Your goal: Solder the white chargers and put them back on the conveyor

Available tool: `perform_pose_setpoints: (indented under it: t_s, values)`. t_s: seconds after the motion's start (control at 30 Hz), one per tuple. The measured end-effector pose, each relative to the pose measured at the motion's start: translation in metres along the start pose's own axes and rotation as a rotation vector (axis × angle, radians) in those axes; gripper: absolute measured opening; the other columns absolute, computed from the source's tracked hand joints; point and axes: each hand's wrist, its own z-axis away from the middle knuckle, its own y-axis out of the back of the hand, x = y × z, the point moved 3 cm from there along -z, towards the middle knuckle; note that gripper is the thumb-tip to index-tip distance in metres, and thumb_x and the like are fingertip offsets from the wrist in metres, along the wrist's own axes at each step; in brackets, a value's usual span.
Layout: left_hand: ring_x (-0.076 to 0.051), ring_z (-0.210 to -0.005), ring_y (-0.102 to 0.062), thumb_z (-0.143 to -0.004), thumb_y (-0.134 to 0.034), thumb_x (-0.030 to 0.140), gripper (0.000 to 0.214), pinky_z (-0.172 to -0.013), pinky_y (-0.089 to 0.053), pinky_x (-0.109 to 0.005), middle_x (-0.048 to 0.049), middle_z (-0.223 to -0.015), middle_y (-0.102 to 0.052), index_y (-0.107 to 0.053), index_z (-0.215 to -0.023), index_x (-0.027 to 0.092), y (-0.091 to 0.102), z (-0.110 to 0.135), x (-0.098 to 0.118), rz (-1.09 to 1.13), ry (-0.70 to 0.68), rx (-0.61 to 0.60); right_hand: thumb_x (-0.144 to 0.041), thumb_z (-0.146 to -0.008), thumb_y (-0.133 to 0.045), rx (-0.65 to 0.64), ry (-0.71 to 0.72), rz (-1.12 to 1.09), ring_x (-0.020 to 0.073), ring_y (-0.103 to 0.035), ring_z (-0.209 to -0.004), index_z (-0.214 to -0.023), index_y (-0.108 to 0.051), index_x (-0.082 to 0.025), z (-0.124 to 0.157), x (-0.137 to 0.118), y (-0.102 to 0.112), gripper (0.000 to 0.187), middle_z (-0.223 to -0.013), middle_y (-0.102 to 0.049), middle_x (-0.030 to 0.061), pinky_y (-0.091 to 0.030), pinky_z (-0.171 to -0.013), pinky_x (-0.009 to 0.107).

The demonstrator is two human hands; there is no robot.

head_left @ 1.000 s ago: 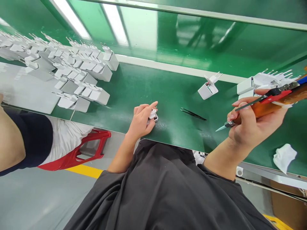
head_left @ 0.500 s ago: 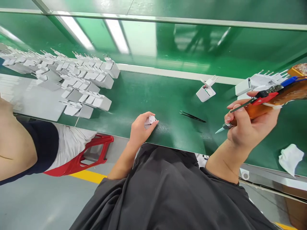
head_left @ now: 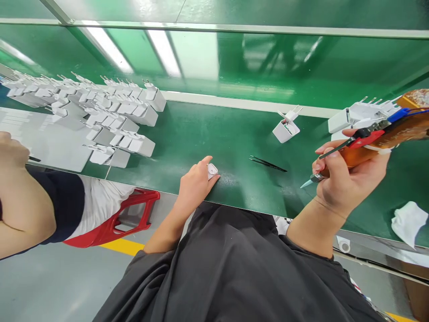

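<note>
My left hand [head_left: 197,182] is closed around a small white plug adapter [head_left: 212,171] at the table's near edge. One end of the adapter shows between thumb and fingers; the fingers cover the rest. Off to the right, my right hand [head_left: 346,176] grips an amber glue dispenser [head_left: 355,154] with a red and black lever and a pale blue nozzle. Its nozzle points down and left, apart from the adapter. Between the hands lie black tweezers [head_left: 268,163]. Behind them stands an open white adapter [head_left: 286,129], its pronged cap tilted up and wires showing.
Rows of white adapters [head_left: 132,112] with pins upward fill the left of the green table [head_left: 191,129]. More adapters [head_left: 348,118] stand at the back right. A white cloth [head_left: 409,223] lies at right. A co-worker's arm [head_left: 25,201] reaches in at left, by a red stool [head_left: 134,219].
My left hand has turned the adapter, so a rounded end face now shows. The right hand and dispenser have barely moved. At left, the co-worker's hand has come into view.
</note>
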Motion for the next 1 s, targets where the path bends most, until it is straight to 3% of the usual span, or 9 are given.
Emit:
perform_pose_setpoints:
  t_s: [0.23,0.37,0.5,0.57,0.63,0.73,0.8,0.9,1.0]
  values:
    - [-0.024,-0.11,-0.064,-0.095,-0.05,0.037,0.042,-0.068,-0.049,-0.028,-0.0117,-0.138,-0.056,-0.04,-0.13,0.018,0.006,-0.01,-0.007,-0.04,-0.003,-0.005,-0.013,-0.07,-0.069,-0.049,0.016,-0.069,0.0088,-0.049,-0.041,-0.096,-0.059,-0.022,0.002,-0.005,0.0,0.029,-0.07,-0.065,-0.0014,-0.035,-0.031,0.02]
    - [-0.03,-0.109,-0.064,-0.092,-0.051,0.045,0.056,-0.077,-0.052,-0.034,-0.0143,-0.128,-0.06,-0.035,-0.137,0.016,0.031,-0.056,-0.046,-0.079,0.187,0.113,-0.015,-0.072,-0.072,-0.06,-0.049,-0.084,0.0079,-0.051,-0.044,-0.09,-0.056,-0.018,0.002,-0.005,0.001,0.024,-0.072,-0.065,-0.0006,-0.038,-0.035,0.02]
    - [-0.032,-0.115,-0.061,-0.09,-0.053,0.037,0.06,-0.091,-0.05,-0.038,-0.0173,-0.13,-0.058,-0.034,-0.14,0.01,0.046,-0.106,-0.091,-0.099,0.173,0.065,-0.02,-0.074,-0.074,-0.047,-0.091,-0.064,0.006,-0.048,-0.042,-0.091,-0.056,-0.018,0.002,-0.004,0.003,0.025,-0.073,-0.066,-0.0011,-0.039,-0.037,0.02]
    - [-0.033,-0.114,-0.06,-0.086,-0.059,0.037,0.074,-0.095,-0.048,-0.042,-0.0207,-0.127,-0.059,-0.028,-0.145,0.005,0.05,-0.121,-0.103,-0.107,0.174,0.0,-0.027,-0.076,-0.075,-0.046,-0.135,-0.034,0.0056,-0.048,-0.042,-0.092,-0.057,-0.017,0.003,-0.003,0.004,0.026,-0.073,-0.066,-0.0009,-0.04,-0.038,0.02]
    - [-0.039,-0.121,-0.054,-0.079,-0.07,0.04,0.098,-0.102,-0.043,-0.049,-0.0268,-0.128,-0.056,-0.017,-0.15,-0.001,0.057,-0.131,-0.101,-0.148,0.175,0.068,-0.033,-0.077,-0.074,-0.052,-0.183,0.007,0.0055,-0.049,-0.044,-0.093,-0.057,-0.018,0.003,-0.002,0.004,0.028,-0.074,-0.066,-0.001,-0.041,-0.041,0.021]
    - [-0.046,-0.141,-0.029,-0.073,-0.076,0.052,0.115,-0.113,-0.025,-0.061,-0.032,-0.148,-0.035,-0.011,-0.154,0.002,0.063,-0.136,-0.064,-0.161,0.078,0.386,-0.039,-0.078,-0.073,-0.055,-0.229,0.065,0.0059,-0.05,-0.048,-0.095,-0.056,-0.019,0.002,0.0,0.005,0.031,-0.075,-0.066,-0.0015,-0.043,-0.044,0.021]
    - [-0.043,-0.144,-0.025,-0.079,-0.069,0.057,0.107,-0.117,-0.02,-0.059,-0.0277,-0.153,-0.029,-0.013,-0.155,0.008,0.049,-0.131,-0.018,-0.057,-0.074,0.459,-0.041,-0.076,-0.074,-0.05,-0.243,0.074,0.0058,-0.05,-0.048,-0.094,-0.056,-0.019,0.004,0.0,0.008,0.034,-0.075,-0.065,-0.0014,-0.043,-0.044,0.021]
    - [-0.036,-0.139,-0.037,-0.077,-0.069,0.063,0.113,-0.117,-0.03,-0.049,-0.0234,-0.152,-0.034,-0.006,-0.157,0.014,0.0,-0.119,0.065,0.149,-0.328,0.204,-0.042,-0.071,-0.078,-0.034,-0.239,0.06,0.007,-0.049,-0.045,-0.087,-0.058,-0.02,0.01,-0.005,0.015,0.034,-0.073,-0.064,0.0008,-0.041,-0.041,0.023]
    - [-0.038,-0.134,-0.044,-0.069,-0.073,0.068,0.129,-0.109,-0.04,-0.048,-0.0235,-0.144,-0.043,0.005,-0.157,0.015,-0.051,-0.124,0.122,0.281,-0.381,0.046,-0.039,-0.064,-0.082,-0.064,-0.24,0.074,0.0126,-0.05,-0.044,-0.08,-0.061,-0.027,0.014,-0.011,0.014,0.029,-0.072,-0.062,0.0063,-0.04,-0.037,0.032]
